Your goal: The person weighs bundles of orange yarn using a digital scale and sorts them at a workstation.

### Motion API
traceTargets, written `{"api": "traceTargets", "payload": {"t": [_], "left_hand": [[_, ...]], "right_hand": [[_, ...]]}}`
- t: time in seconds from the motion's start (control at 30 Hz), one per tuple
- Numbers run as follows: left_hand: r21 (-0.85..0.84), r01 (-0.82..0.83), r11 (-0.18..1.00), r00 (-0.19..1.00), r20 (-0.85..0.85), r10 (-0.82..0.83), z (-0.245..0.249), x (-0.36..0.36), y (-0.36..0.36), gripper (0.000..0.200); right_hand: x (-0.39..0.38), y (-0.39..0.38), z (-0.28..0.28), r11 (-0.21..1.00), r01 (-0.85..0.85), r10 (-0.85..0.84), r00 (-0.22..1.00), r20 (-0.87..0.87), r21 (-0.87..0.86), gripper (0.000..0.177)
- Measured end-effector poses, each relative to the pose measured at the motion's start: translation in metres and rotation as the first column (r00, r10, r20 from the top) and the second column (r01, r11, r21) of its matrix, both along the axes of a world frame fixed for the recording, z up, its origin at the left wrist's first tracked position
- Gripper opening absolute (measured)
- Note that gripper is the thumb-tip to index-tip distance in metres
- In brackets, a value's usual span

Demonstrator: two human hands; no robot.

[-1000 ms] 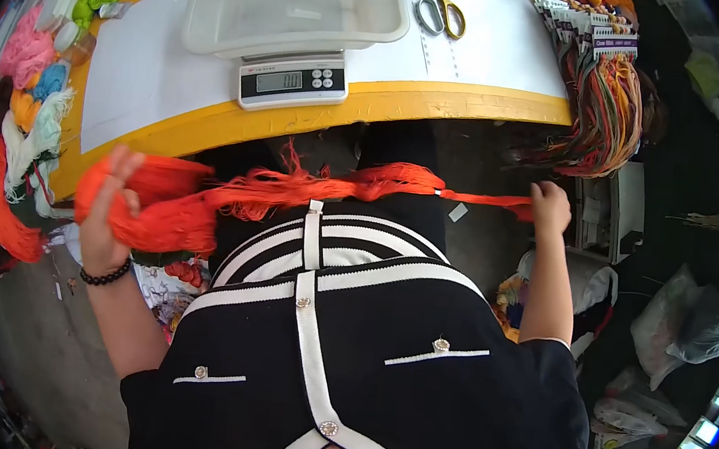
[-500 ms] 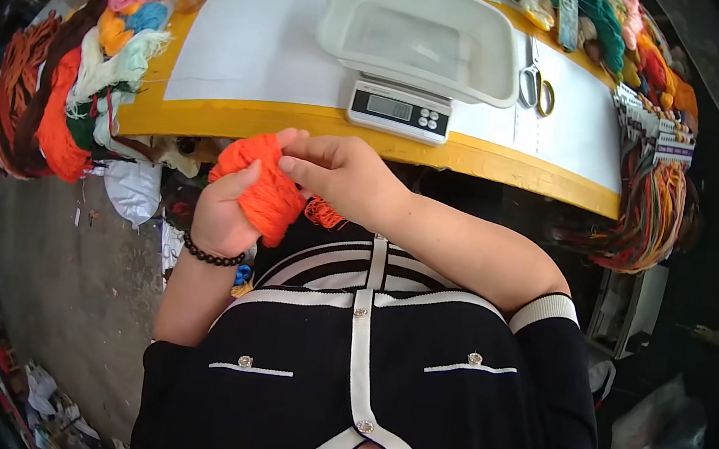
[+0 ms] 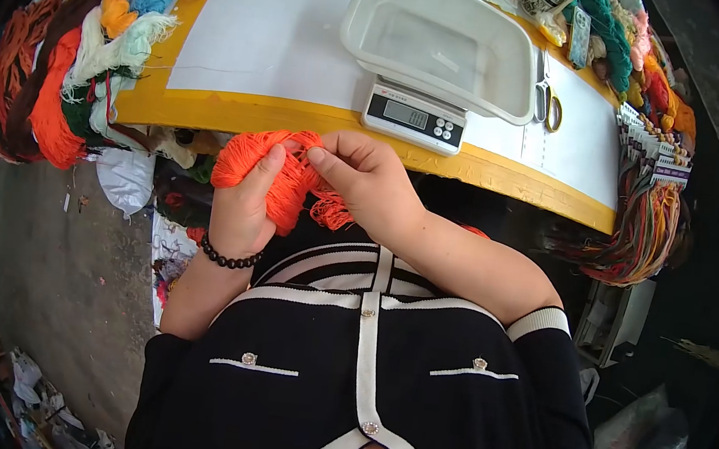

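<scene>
A bundle of bright orange-red yarn (image 3: 244, 157) is held in front of the table's near edge. My left hand (image 3: 243, 204) is closed round it, the thumb lying across its front. With thumb and fingers, my right hand (image 3: 373, 182) pinches strands at the bundle's right side. Loose curly strands hang below, between the two hands. Beyond them on the table is a white digital scale (image 3: 414, 118), with a translucent plastic tub (image 3: 440, 44) on top.
Scissors (image 3: 547, 104) lie right of the tub on white paper (image 3: 257, 34) over the yellow-edged table (image 3: 240, 109). Coloured yarns (image 3: 129, 38) are heaped at the left end. Thread skeins (image 3: 642, 202) hang from the right end. A plastic bag (image 3: 644, 438) lies low on the right.
The yarn bundle has been turned and spread wider, and my right hand has moved slightly right, drawing strands outward. The table view has shifted slightly.
</scene>
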State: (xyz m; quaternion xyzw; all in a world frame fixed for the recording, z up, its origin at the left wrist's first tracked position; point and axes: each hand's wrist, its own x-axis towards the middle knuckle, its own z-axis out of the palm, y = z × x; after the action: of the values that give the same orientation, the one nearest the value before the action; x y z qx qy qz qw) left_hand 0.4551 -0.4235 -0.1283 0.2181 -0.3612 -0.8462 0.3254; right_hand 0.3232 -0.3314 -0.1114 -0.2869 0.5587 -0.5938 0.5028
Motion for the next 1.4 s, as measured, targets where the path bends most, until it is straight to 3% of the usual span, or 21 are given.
{"api": "traceTargets", "payload": {"t": [0.3, 0.37, 0.4, 0.47, 0.6, 0.63, 0.7, 0.73, 0.8, 0.87, 0.9, 0.97, 1.0, 1.03, 1.07, 1.1, 1.13, 1.2, 1.27, 1.33, 1.4], "left_hand": [[-0.06, 0.062, 0.996, 0.997, 0.044, -0.059, -0.003, -0.003, 0.009, 0.023], [-0.373, 0.118, 0.92, 0.976, 0.215, -0.038, -0.004, -0.001, 0.006, 0.022], [-0.375, 0.117, 0.92, 0.976, 0.215, -0.037, -0.006, -0.001, 0.007, 0.022], [-0.194, -0.003, 0.981, 0.994, 0.109, 0.024, -0.011, -0.003, 0.01, 0.023], [-0.051, 0.068, 0.996, 0.997, 0.04, -0.066, 0.002, 0.009, -0.002, 0.019], [0.027, 0.105, 0.994, 0.987, -0.126, -0.101, 0.001, 0.021, -0.014, 0.017], [0.298, 0.27, 0.916, 0.872, -0.479, -0.101, 0.003, 0.047, -0.047, 0.012], [0.451, 0.409, 0.793, 0.767, -0.641, -0.031, 0.005, 0.063, -0.07, 0.01], [0.516, 0.285, 0.808, 0.799, -0.593, 0.097, -0.012, 0.106, -0.117, 0.005], [0.516, 0.158, 0.842, 0.835, -0.524, 0.165, -0.03, 0.146, -0.16, 0.007], [0.518, 0.165, 0.84, 0.837, -0.524, 0.159, -0.043, 0.17, -0.188, 0.007], [0.351, -0.308, 0.884, 0.887, -0.231, 0.401, -0.066, 0.207, -0.233, 0.01], [0.357, -0.476, 0.804, 0.83, -0.118, 0.545, -0.06, 0.211, -0.239, 0.014], [0.337, -0.429, 0.838, 0.847, -0.172, 0.503, -0.069, 0.227, -0.254, 0.016], [0.313, -0.382, 0.87, 0.86, -0.224, 0.458, -0.079, 0.249, -0.274, 0.017], [0.312, -0.376, 0.872, 0.862, -0.226, 0.453, -0.087, 0.268, -0.293, 0.017], [0.242, -0.53, 0.813, 0.813, -0.129, 0.568, -0.092, 0.284, -0.31, 0.019], [0.156, -0.662, 0.733, 0.737, -0.042, 0.675, -0.091, 0.294, -0.309, 0.021], [0.196, -0.831, 0.521, 0.537, 0.036, 0.843, -0.077, 0.288, -0.289, 0.023], [0.138, -0.86, 0.492, 0.503, 0.059, 0.862, -0.076, 0.265, -0.262, 0.024], [0.043, -0.705, 0.708, 0.705, 0.149, 0.693, -0.084, 0.251, -0.242, 0.028]], "right_hand": [[0.002, 0.0, 0.005, 0.997, 0.027, -0.033, 0.995, 0.094, 0.068, 0.016], [0.001, 0.001, -0.003, 0.998, 0.031, -0.042, 0.975, 0.218, 0.056, 0.015], [0.002, 0.001, -0.005, 0.998, 0.029, -0.041, 0.975, 0.217, 0.054, 0.015], [0.004, 0.003, -0.007, 0.992, 0.091, -0.057, 0.941, 0.335, -0.087, 0.013], [-0.018, 0.018, 0.011, 0.984, 0.067, 0.052, 0.78, 0.624, -0.166, 0.009], [-0.028, 0.03, 0.021, 0.975, 0.071, 0.097, 0.718, 0.689, -0.211, 0.009], [-0.054, 0.074, 0.032, 0.953, -0.11, 0.267, 0.748, 0.607, -0.284, 0.013], [-0.06, 0.098, 0.041, 0.988, -0.138, 0.155, 0.902, 0.402, -0.071, 0.023], [-0.073, 0.131, 0.049, 0.968, -0.123, 0.162, 0.972, -0.17, 0.219, 0.046], [-0.097, 0.174, 0.032, 0.863, 0.096, 0.217, 0.817, -0.534, 0.496, 0.052], [-0.118, 0.2, 0.017, 0.821, 0.154, 0.23, 0.792, -0.566, 0.549, 0.052], [-0.157, 0.253, -0.002, 0.763, 0.233, 0.128, 0.861, -0.493, 0.604, 0.046], [-0.174, 0.279, -0.008, 0.745, 0.275, 0.185, 0.791, -0.583, 0.608, 0.036], [-0.187, 0.299, -0.008, 0.598, 0.343, 0.19, 0.818, -0.543, 0.725, 0.025], [-0.196, 0.319, -0.008, 0.526, 0.412, 0.12, 0.83, -0.545, 0.744, 0.016], [-0.207, 0.343, -0.011, 0.515, 0.434, -0.122, 0.89, -0.439, 0.739, 0.006], [-0.218, 0.372, -0.021, 0.594, 0.49, -0.404, 0.868, -0.29, 0.639, 0.007], [-0.241, 0.415, -0.039, 0.35, 0.761, -0.881, 0.465, -0.084, 0.546, 0.006], [-0.249, 0.443, -0.052, 0.265, 0.814, -0.929, 0.359, -0.09, 0.516, 0.006], [-0.241, 0.43, -0.045, 0.178, 0.858, -0.964, 0.25, -0.089, 0.482, 0.006], [-0.213, 0.374, -0.02, 0.499, 0.757, -0.827, 0.561, -0.028, 0.423, 0.006]]}}
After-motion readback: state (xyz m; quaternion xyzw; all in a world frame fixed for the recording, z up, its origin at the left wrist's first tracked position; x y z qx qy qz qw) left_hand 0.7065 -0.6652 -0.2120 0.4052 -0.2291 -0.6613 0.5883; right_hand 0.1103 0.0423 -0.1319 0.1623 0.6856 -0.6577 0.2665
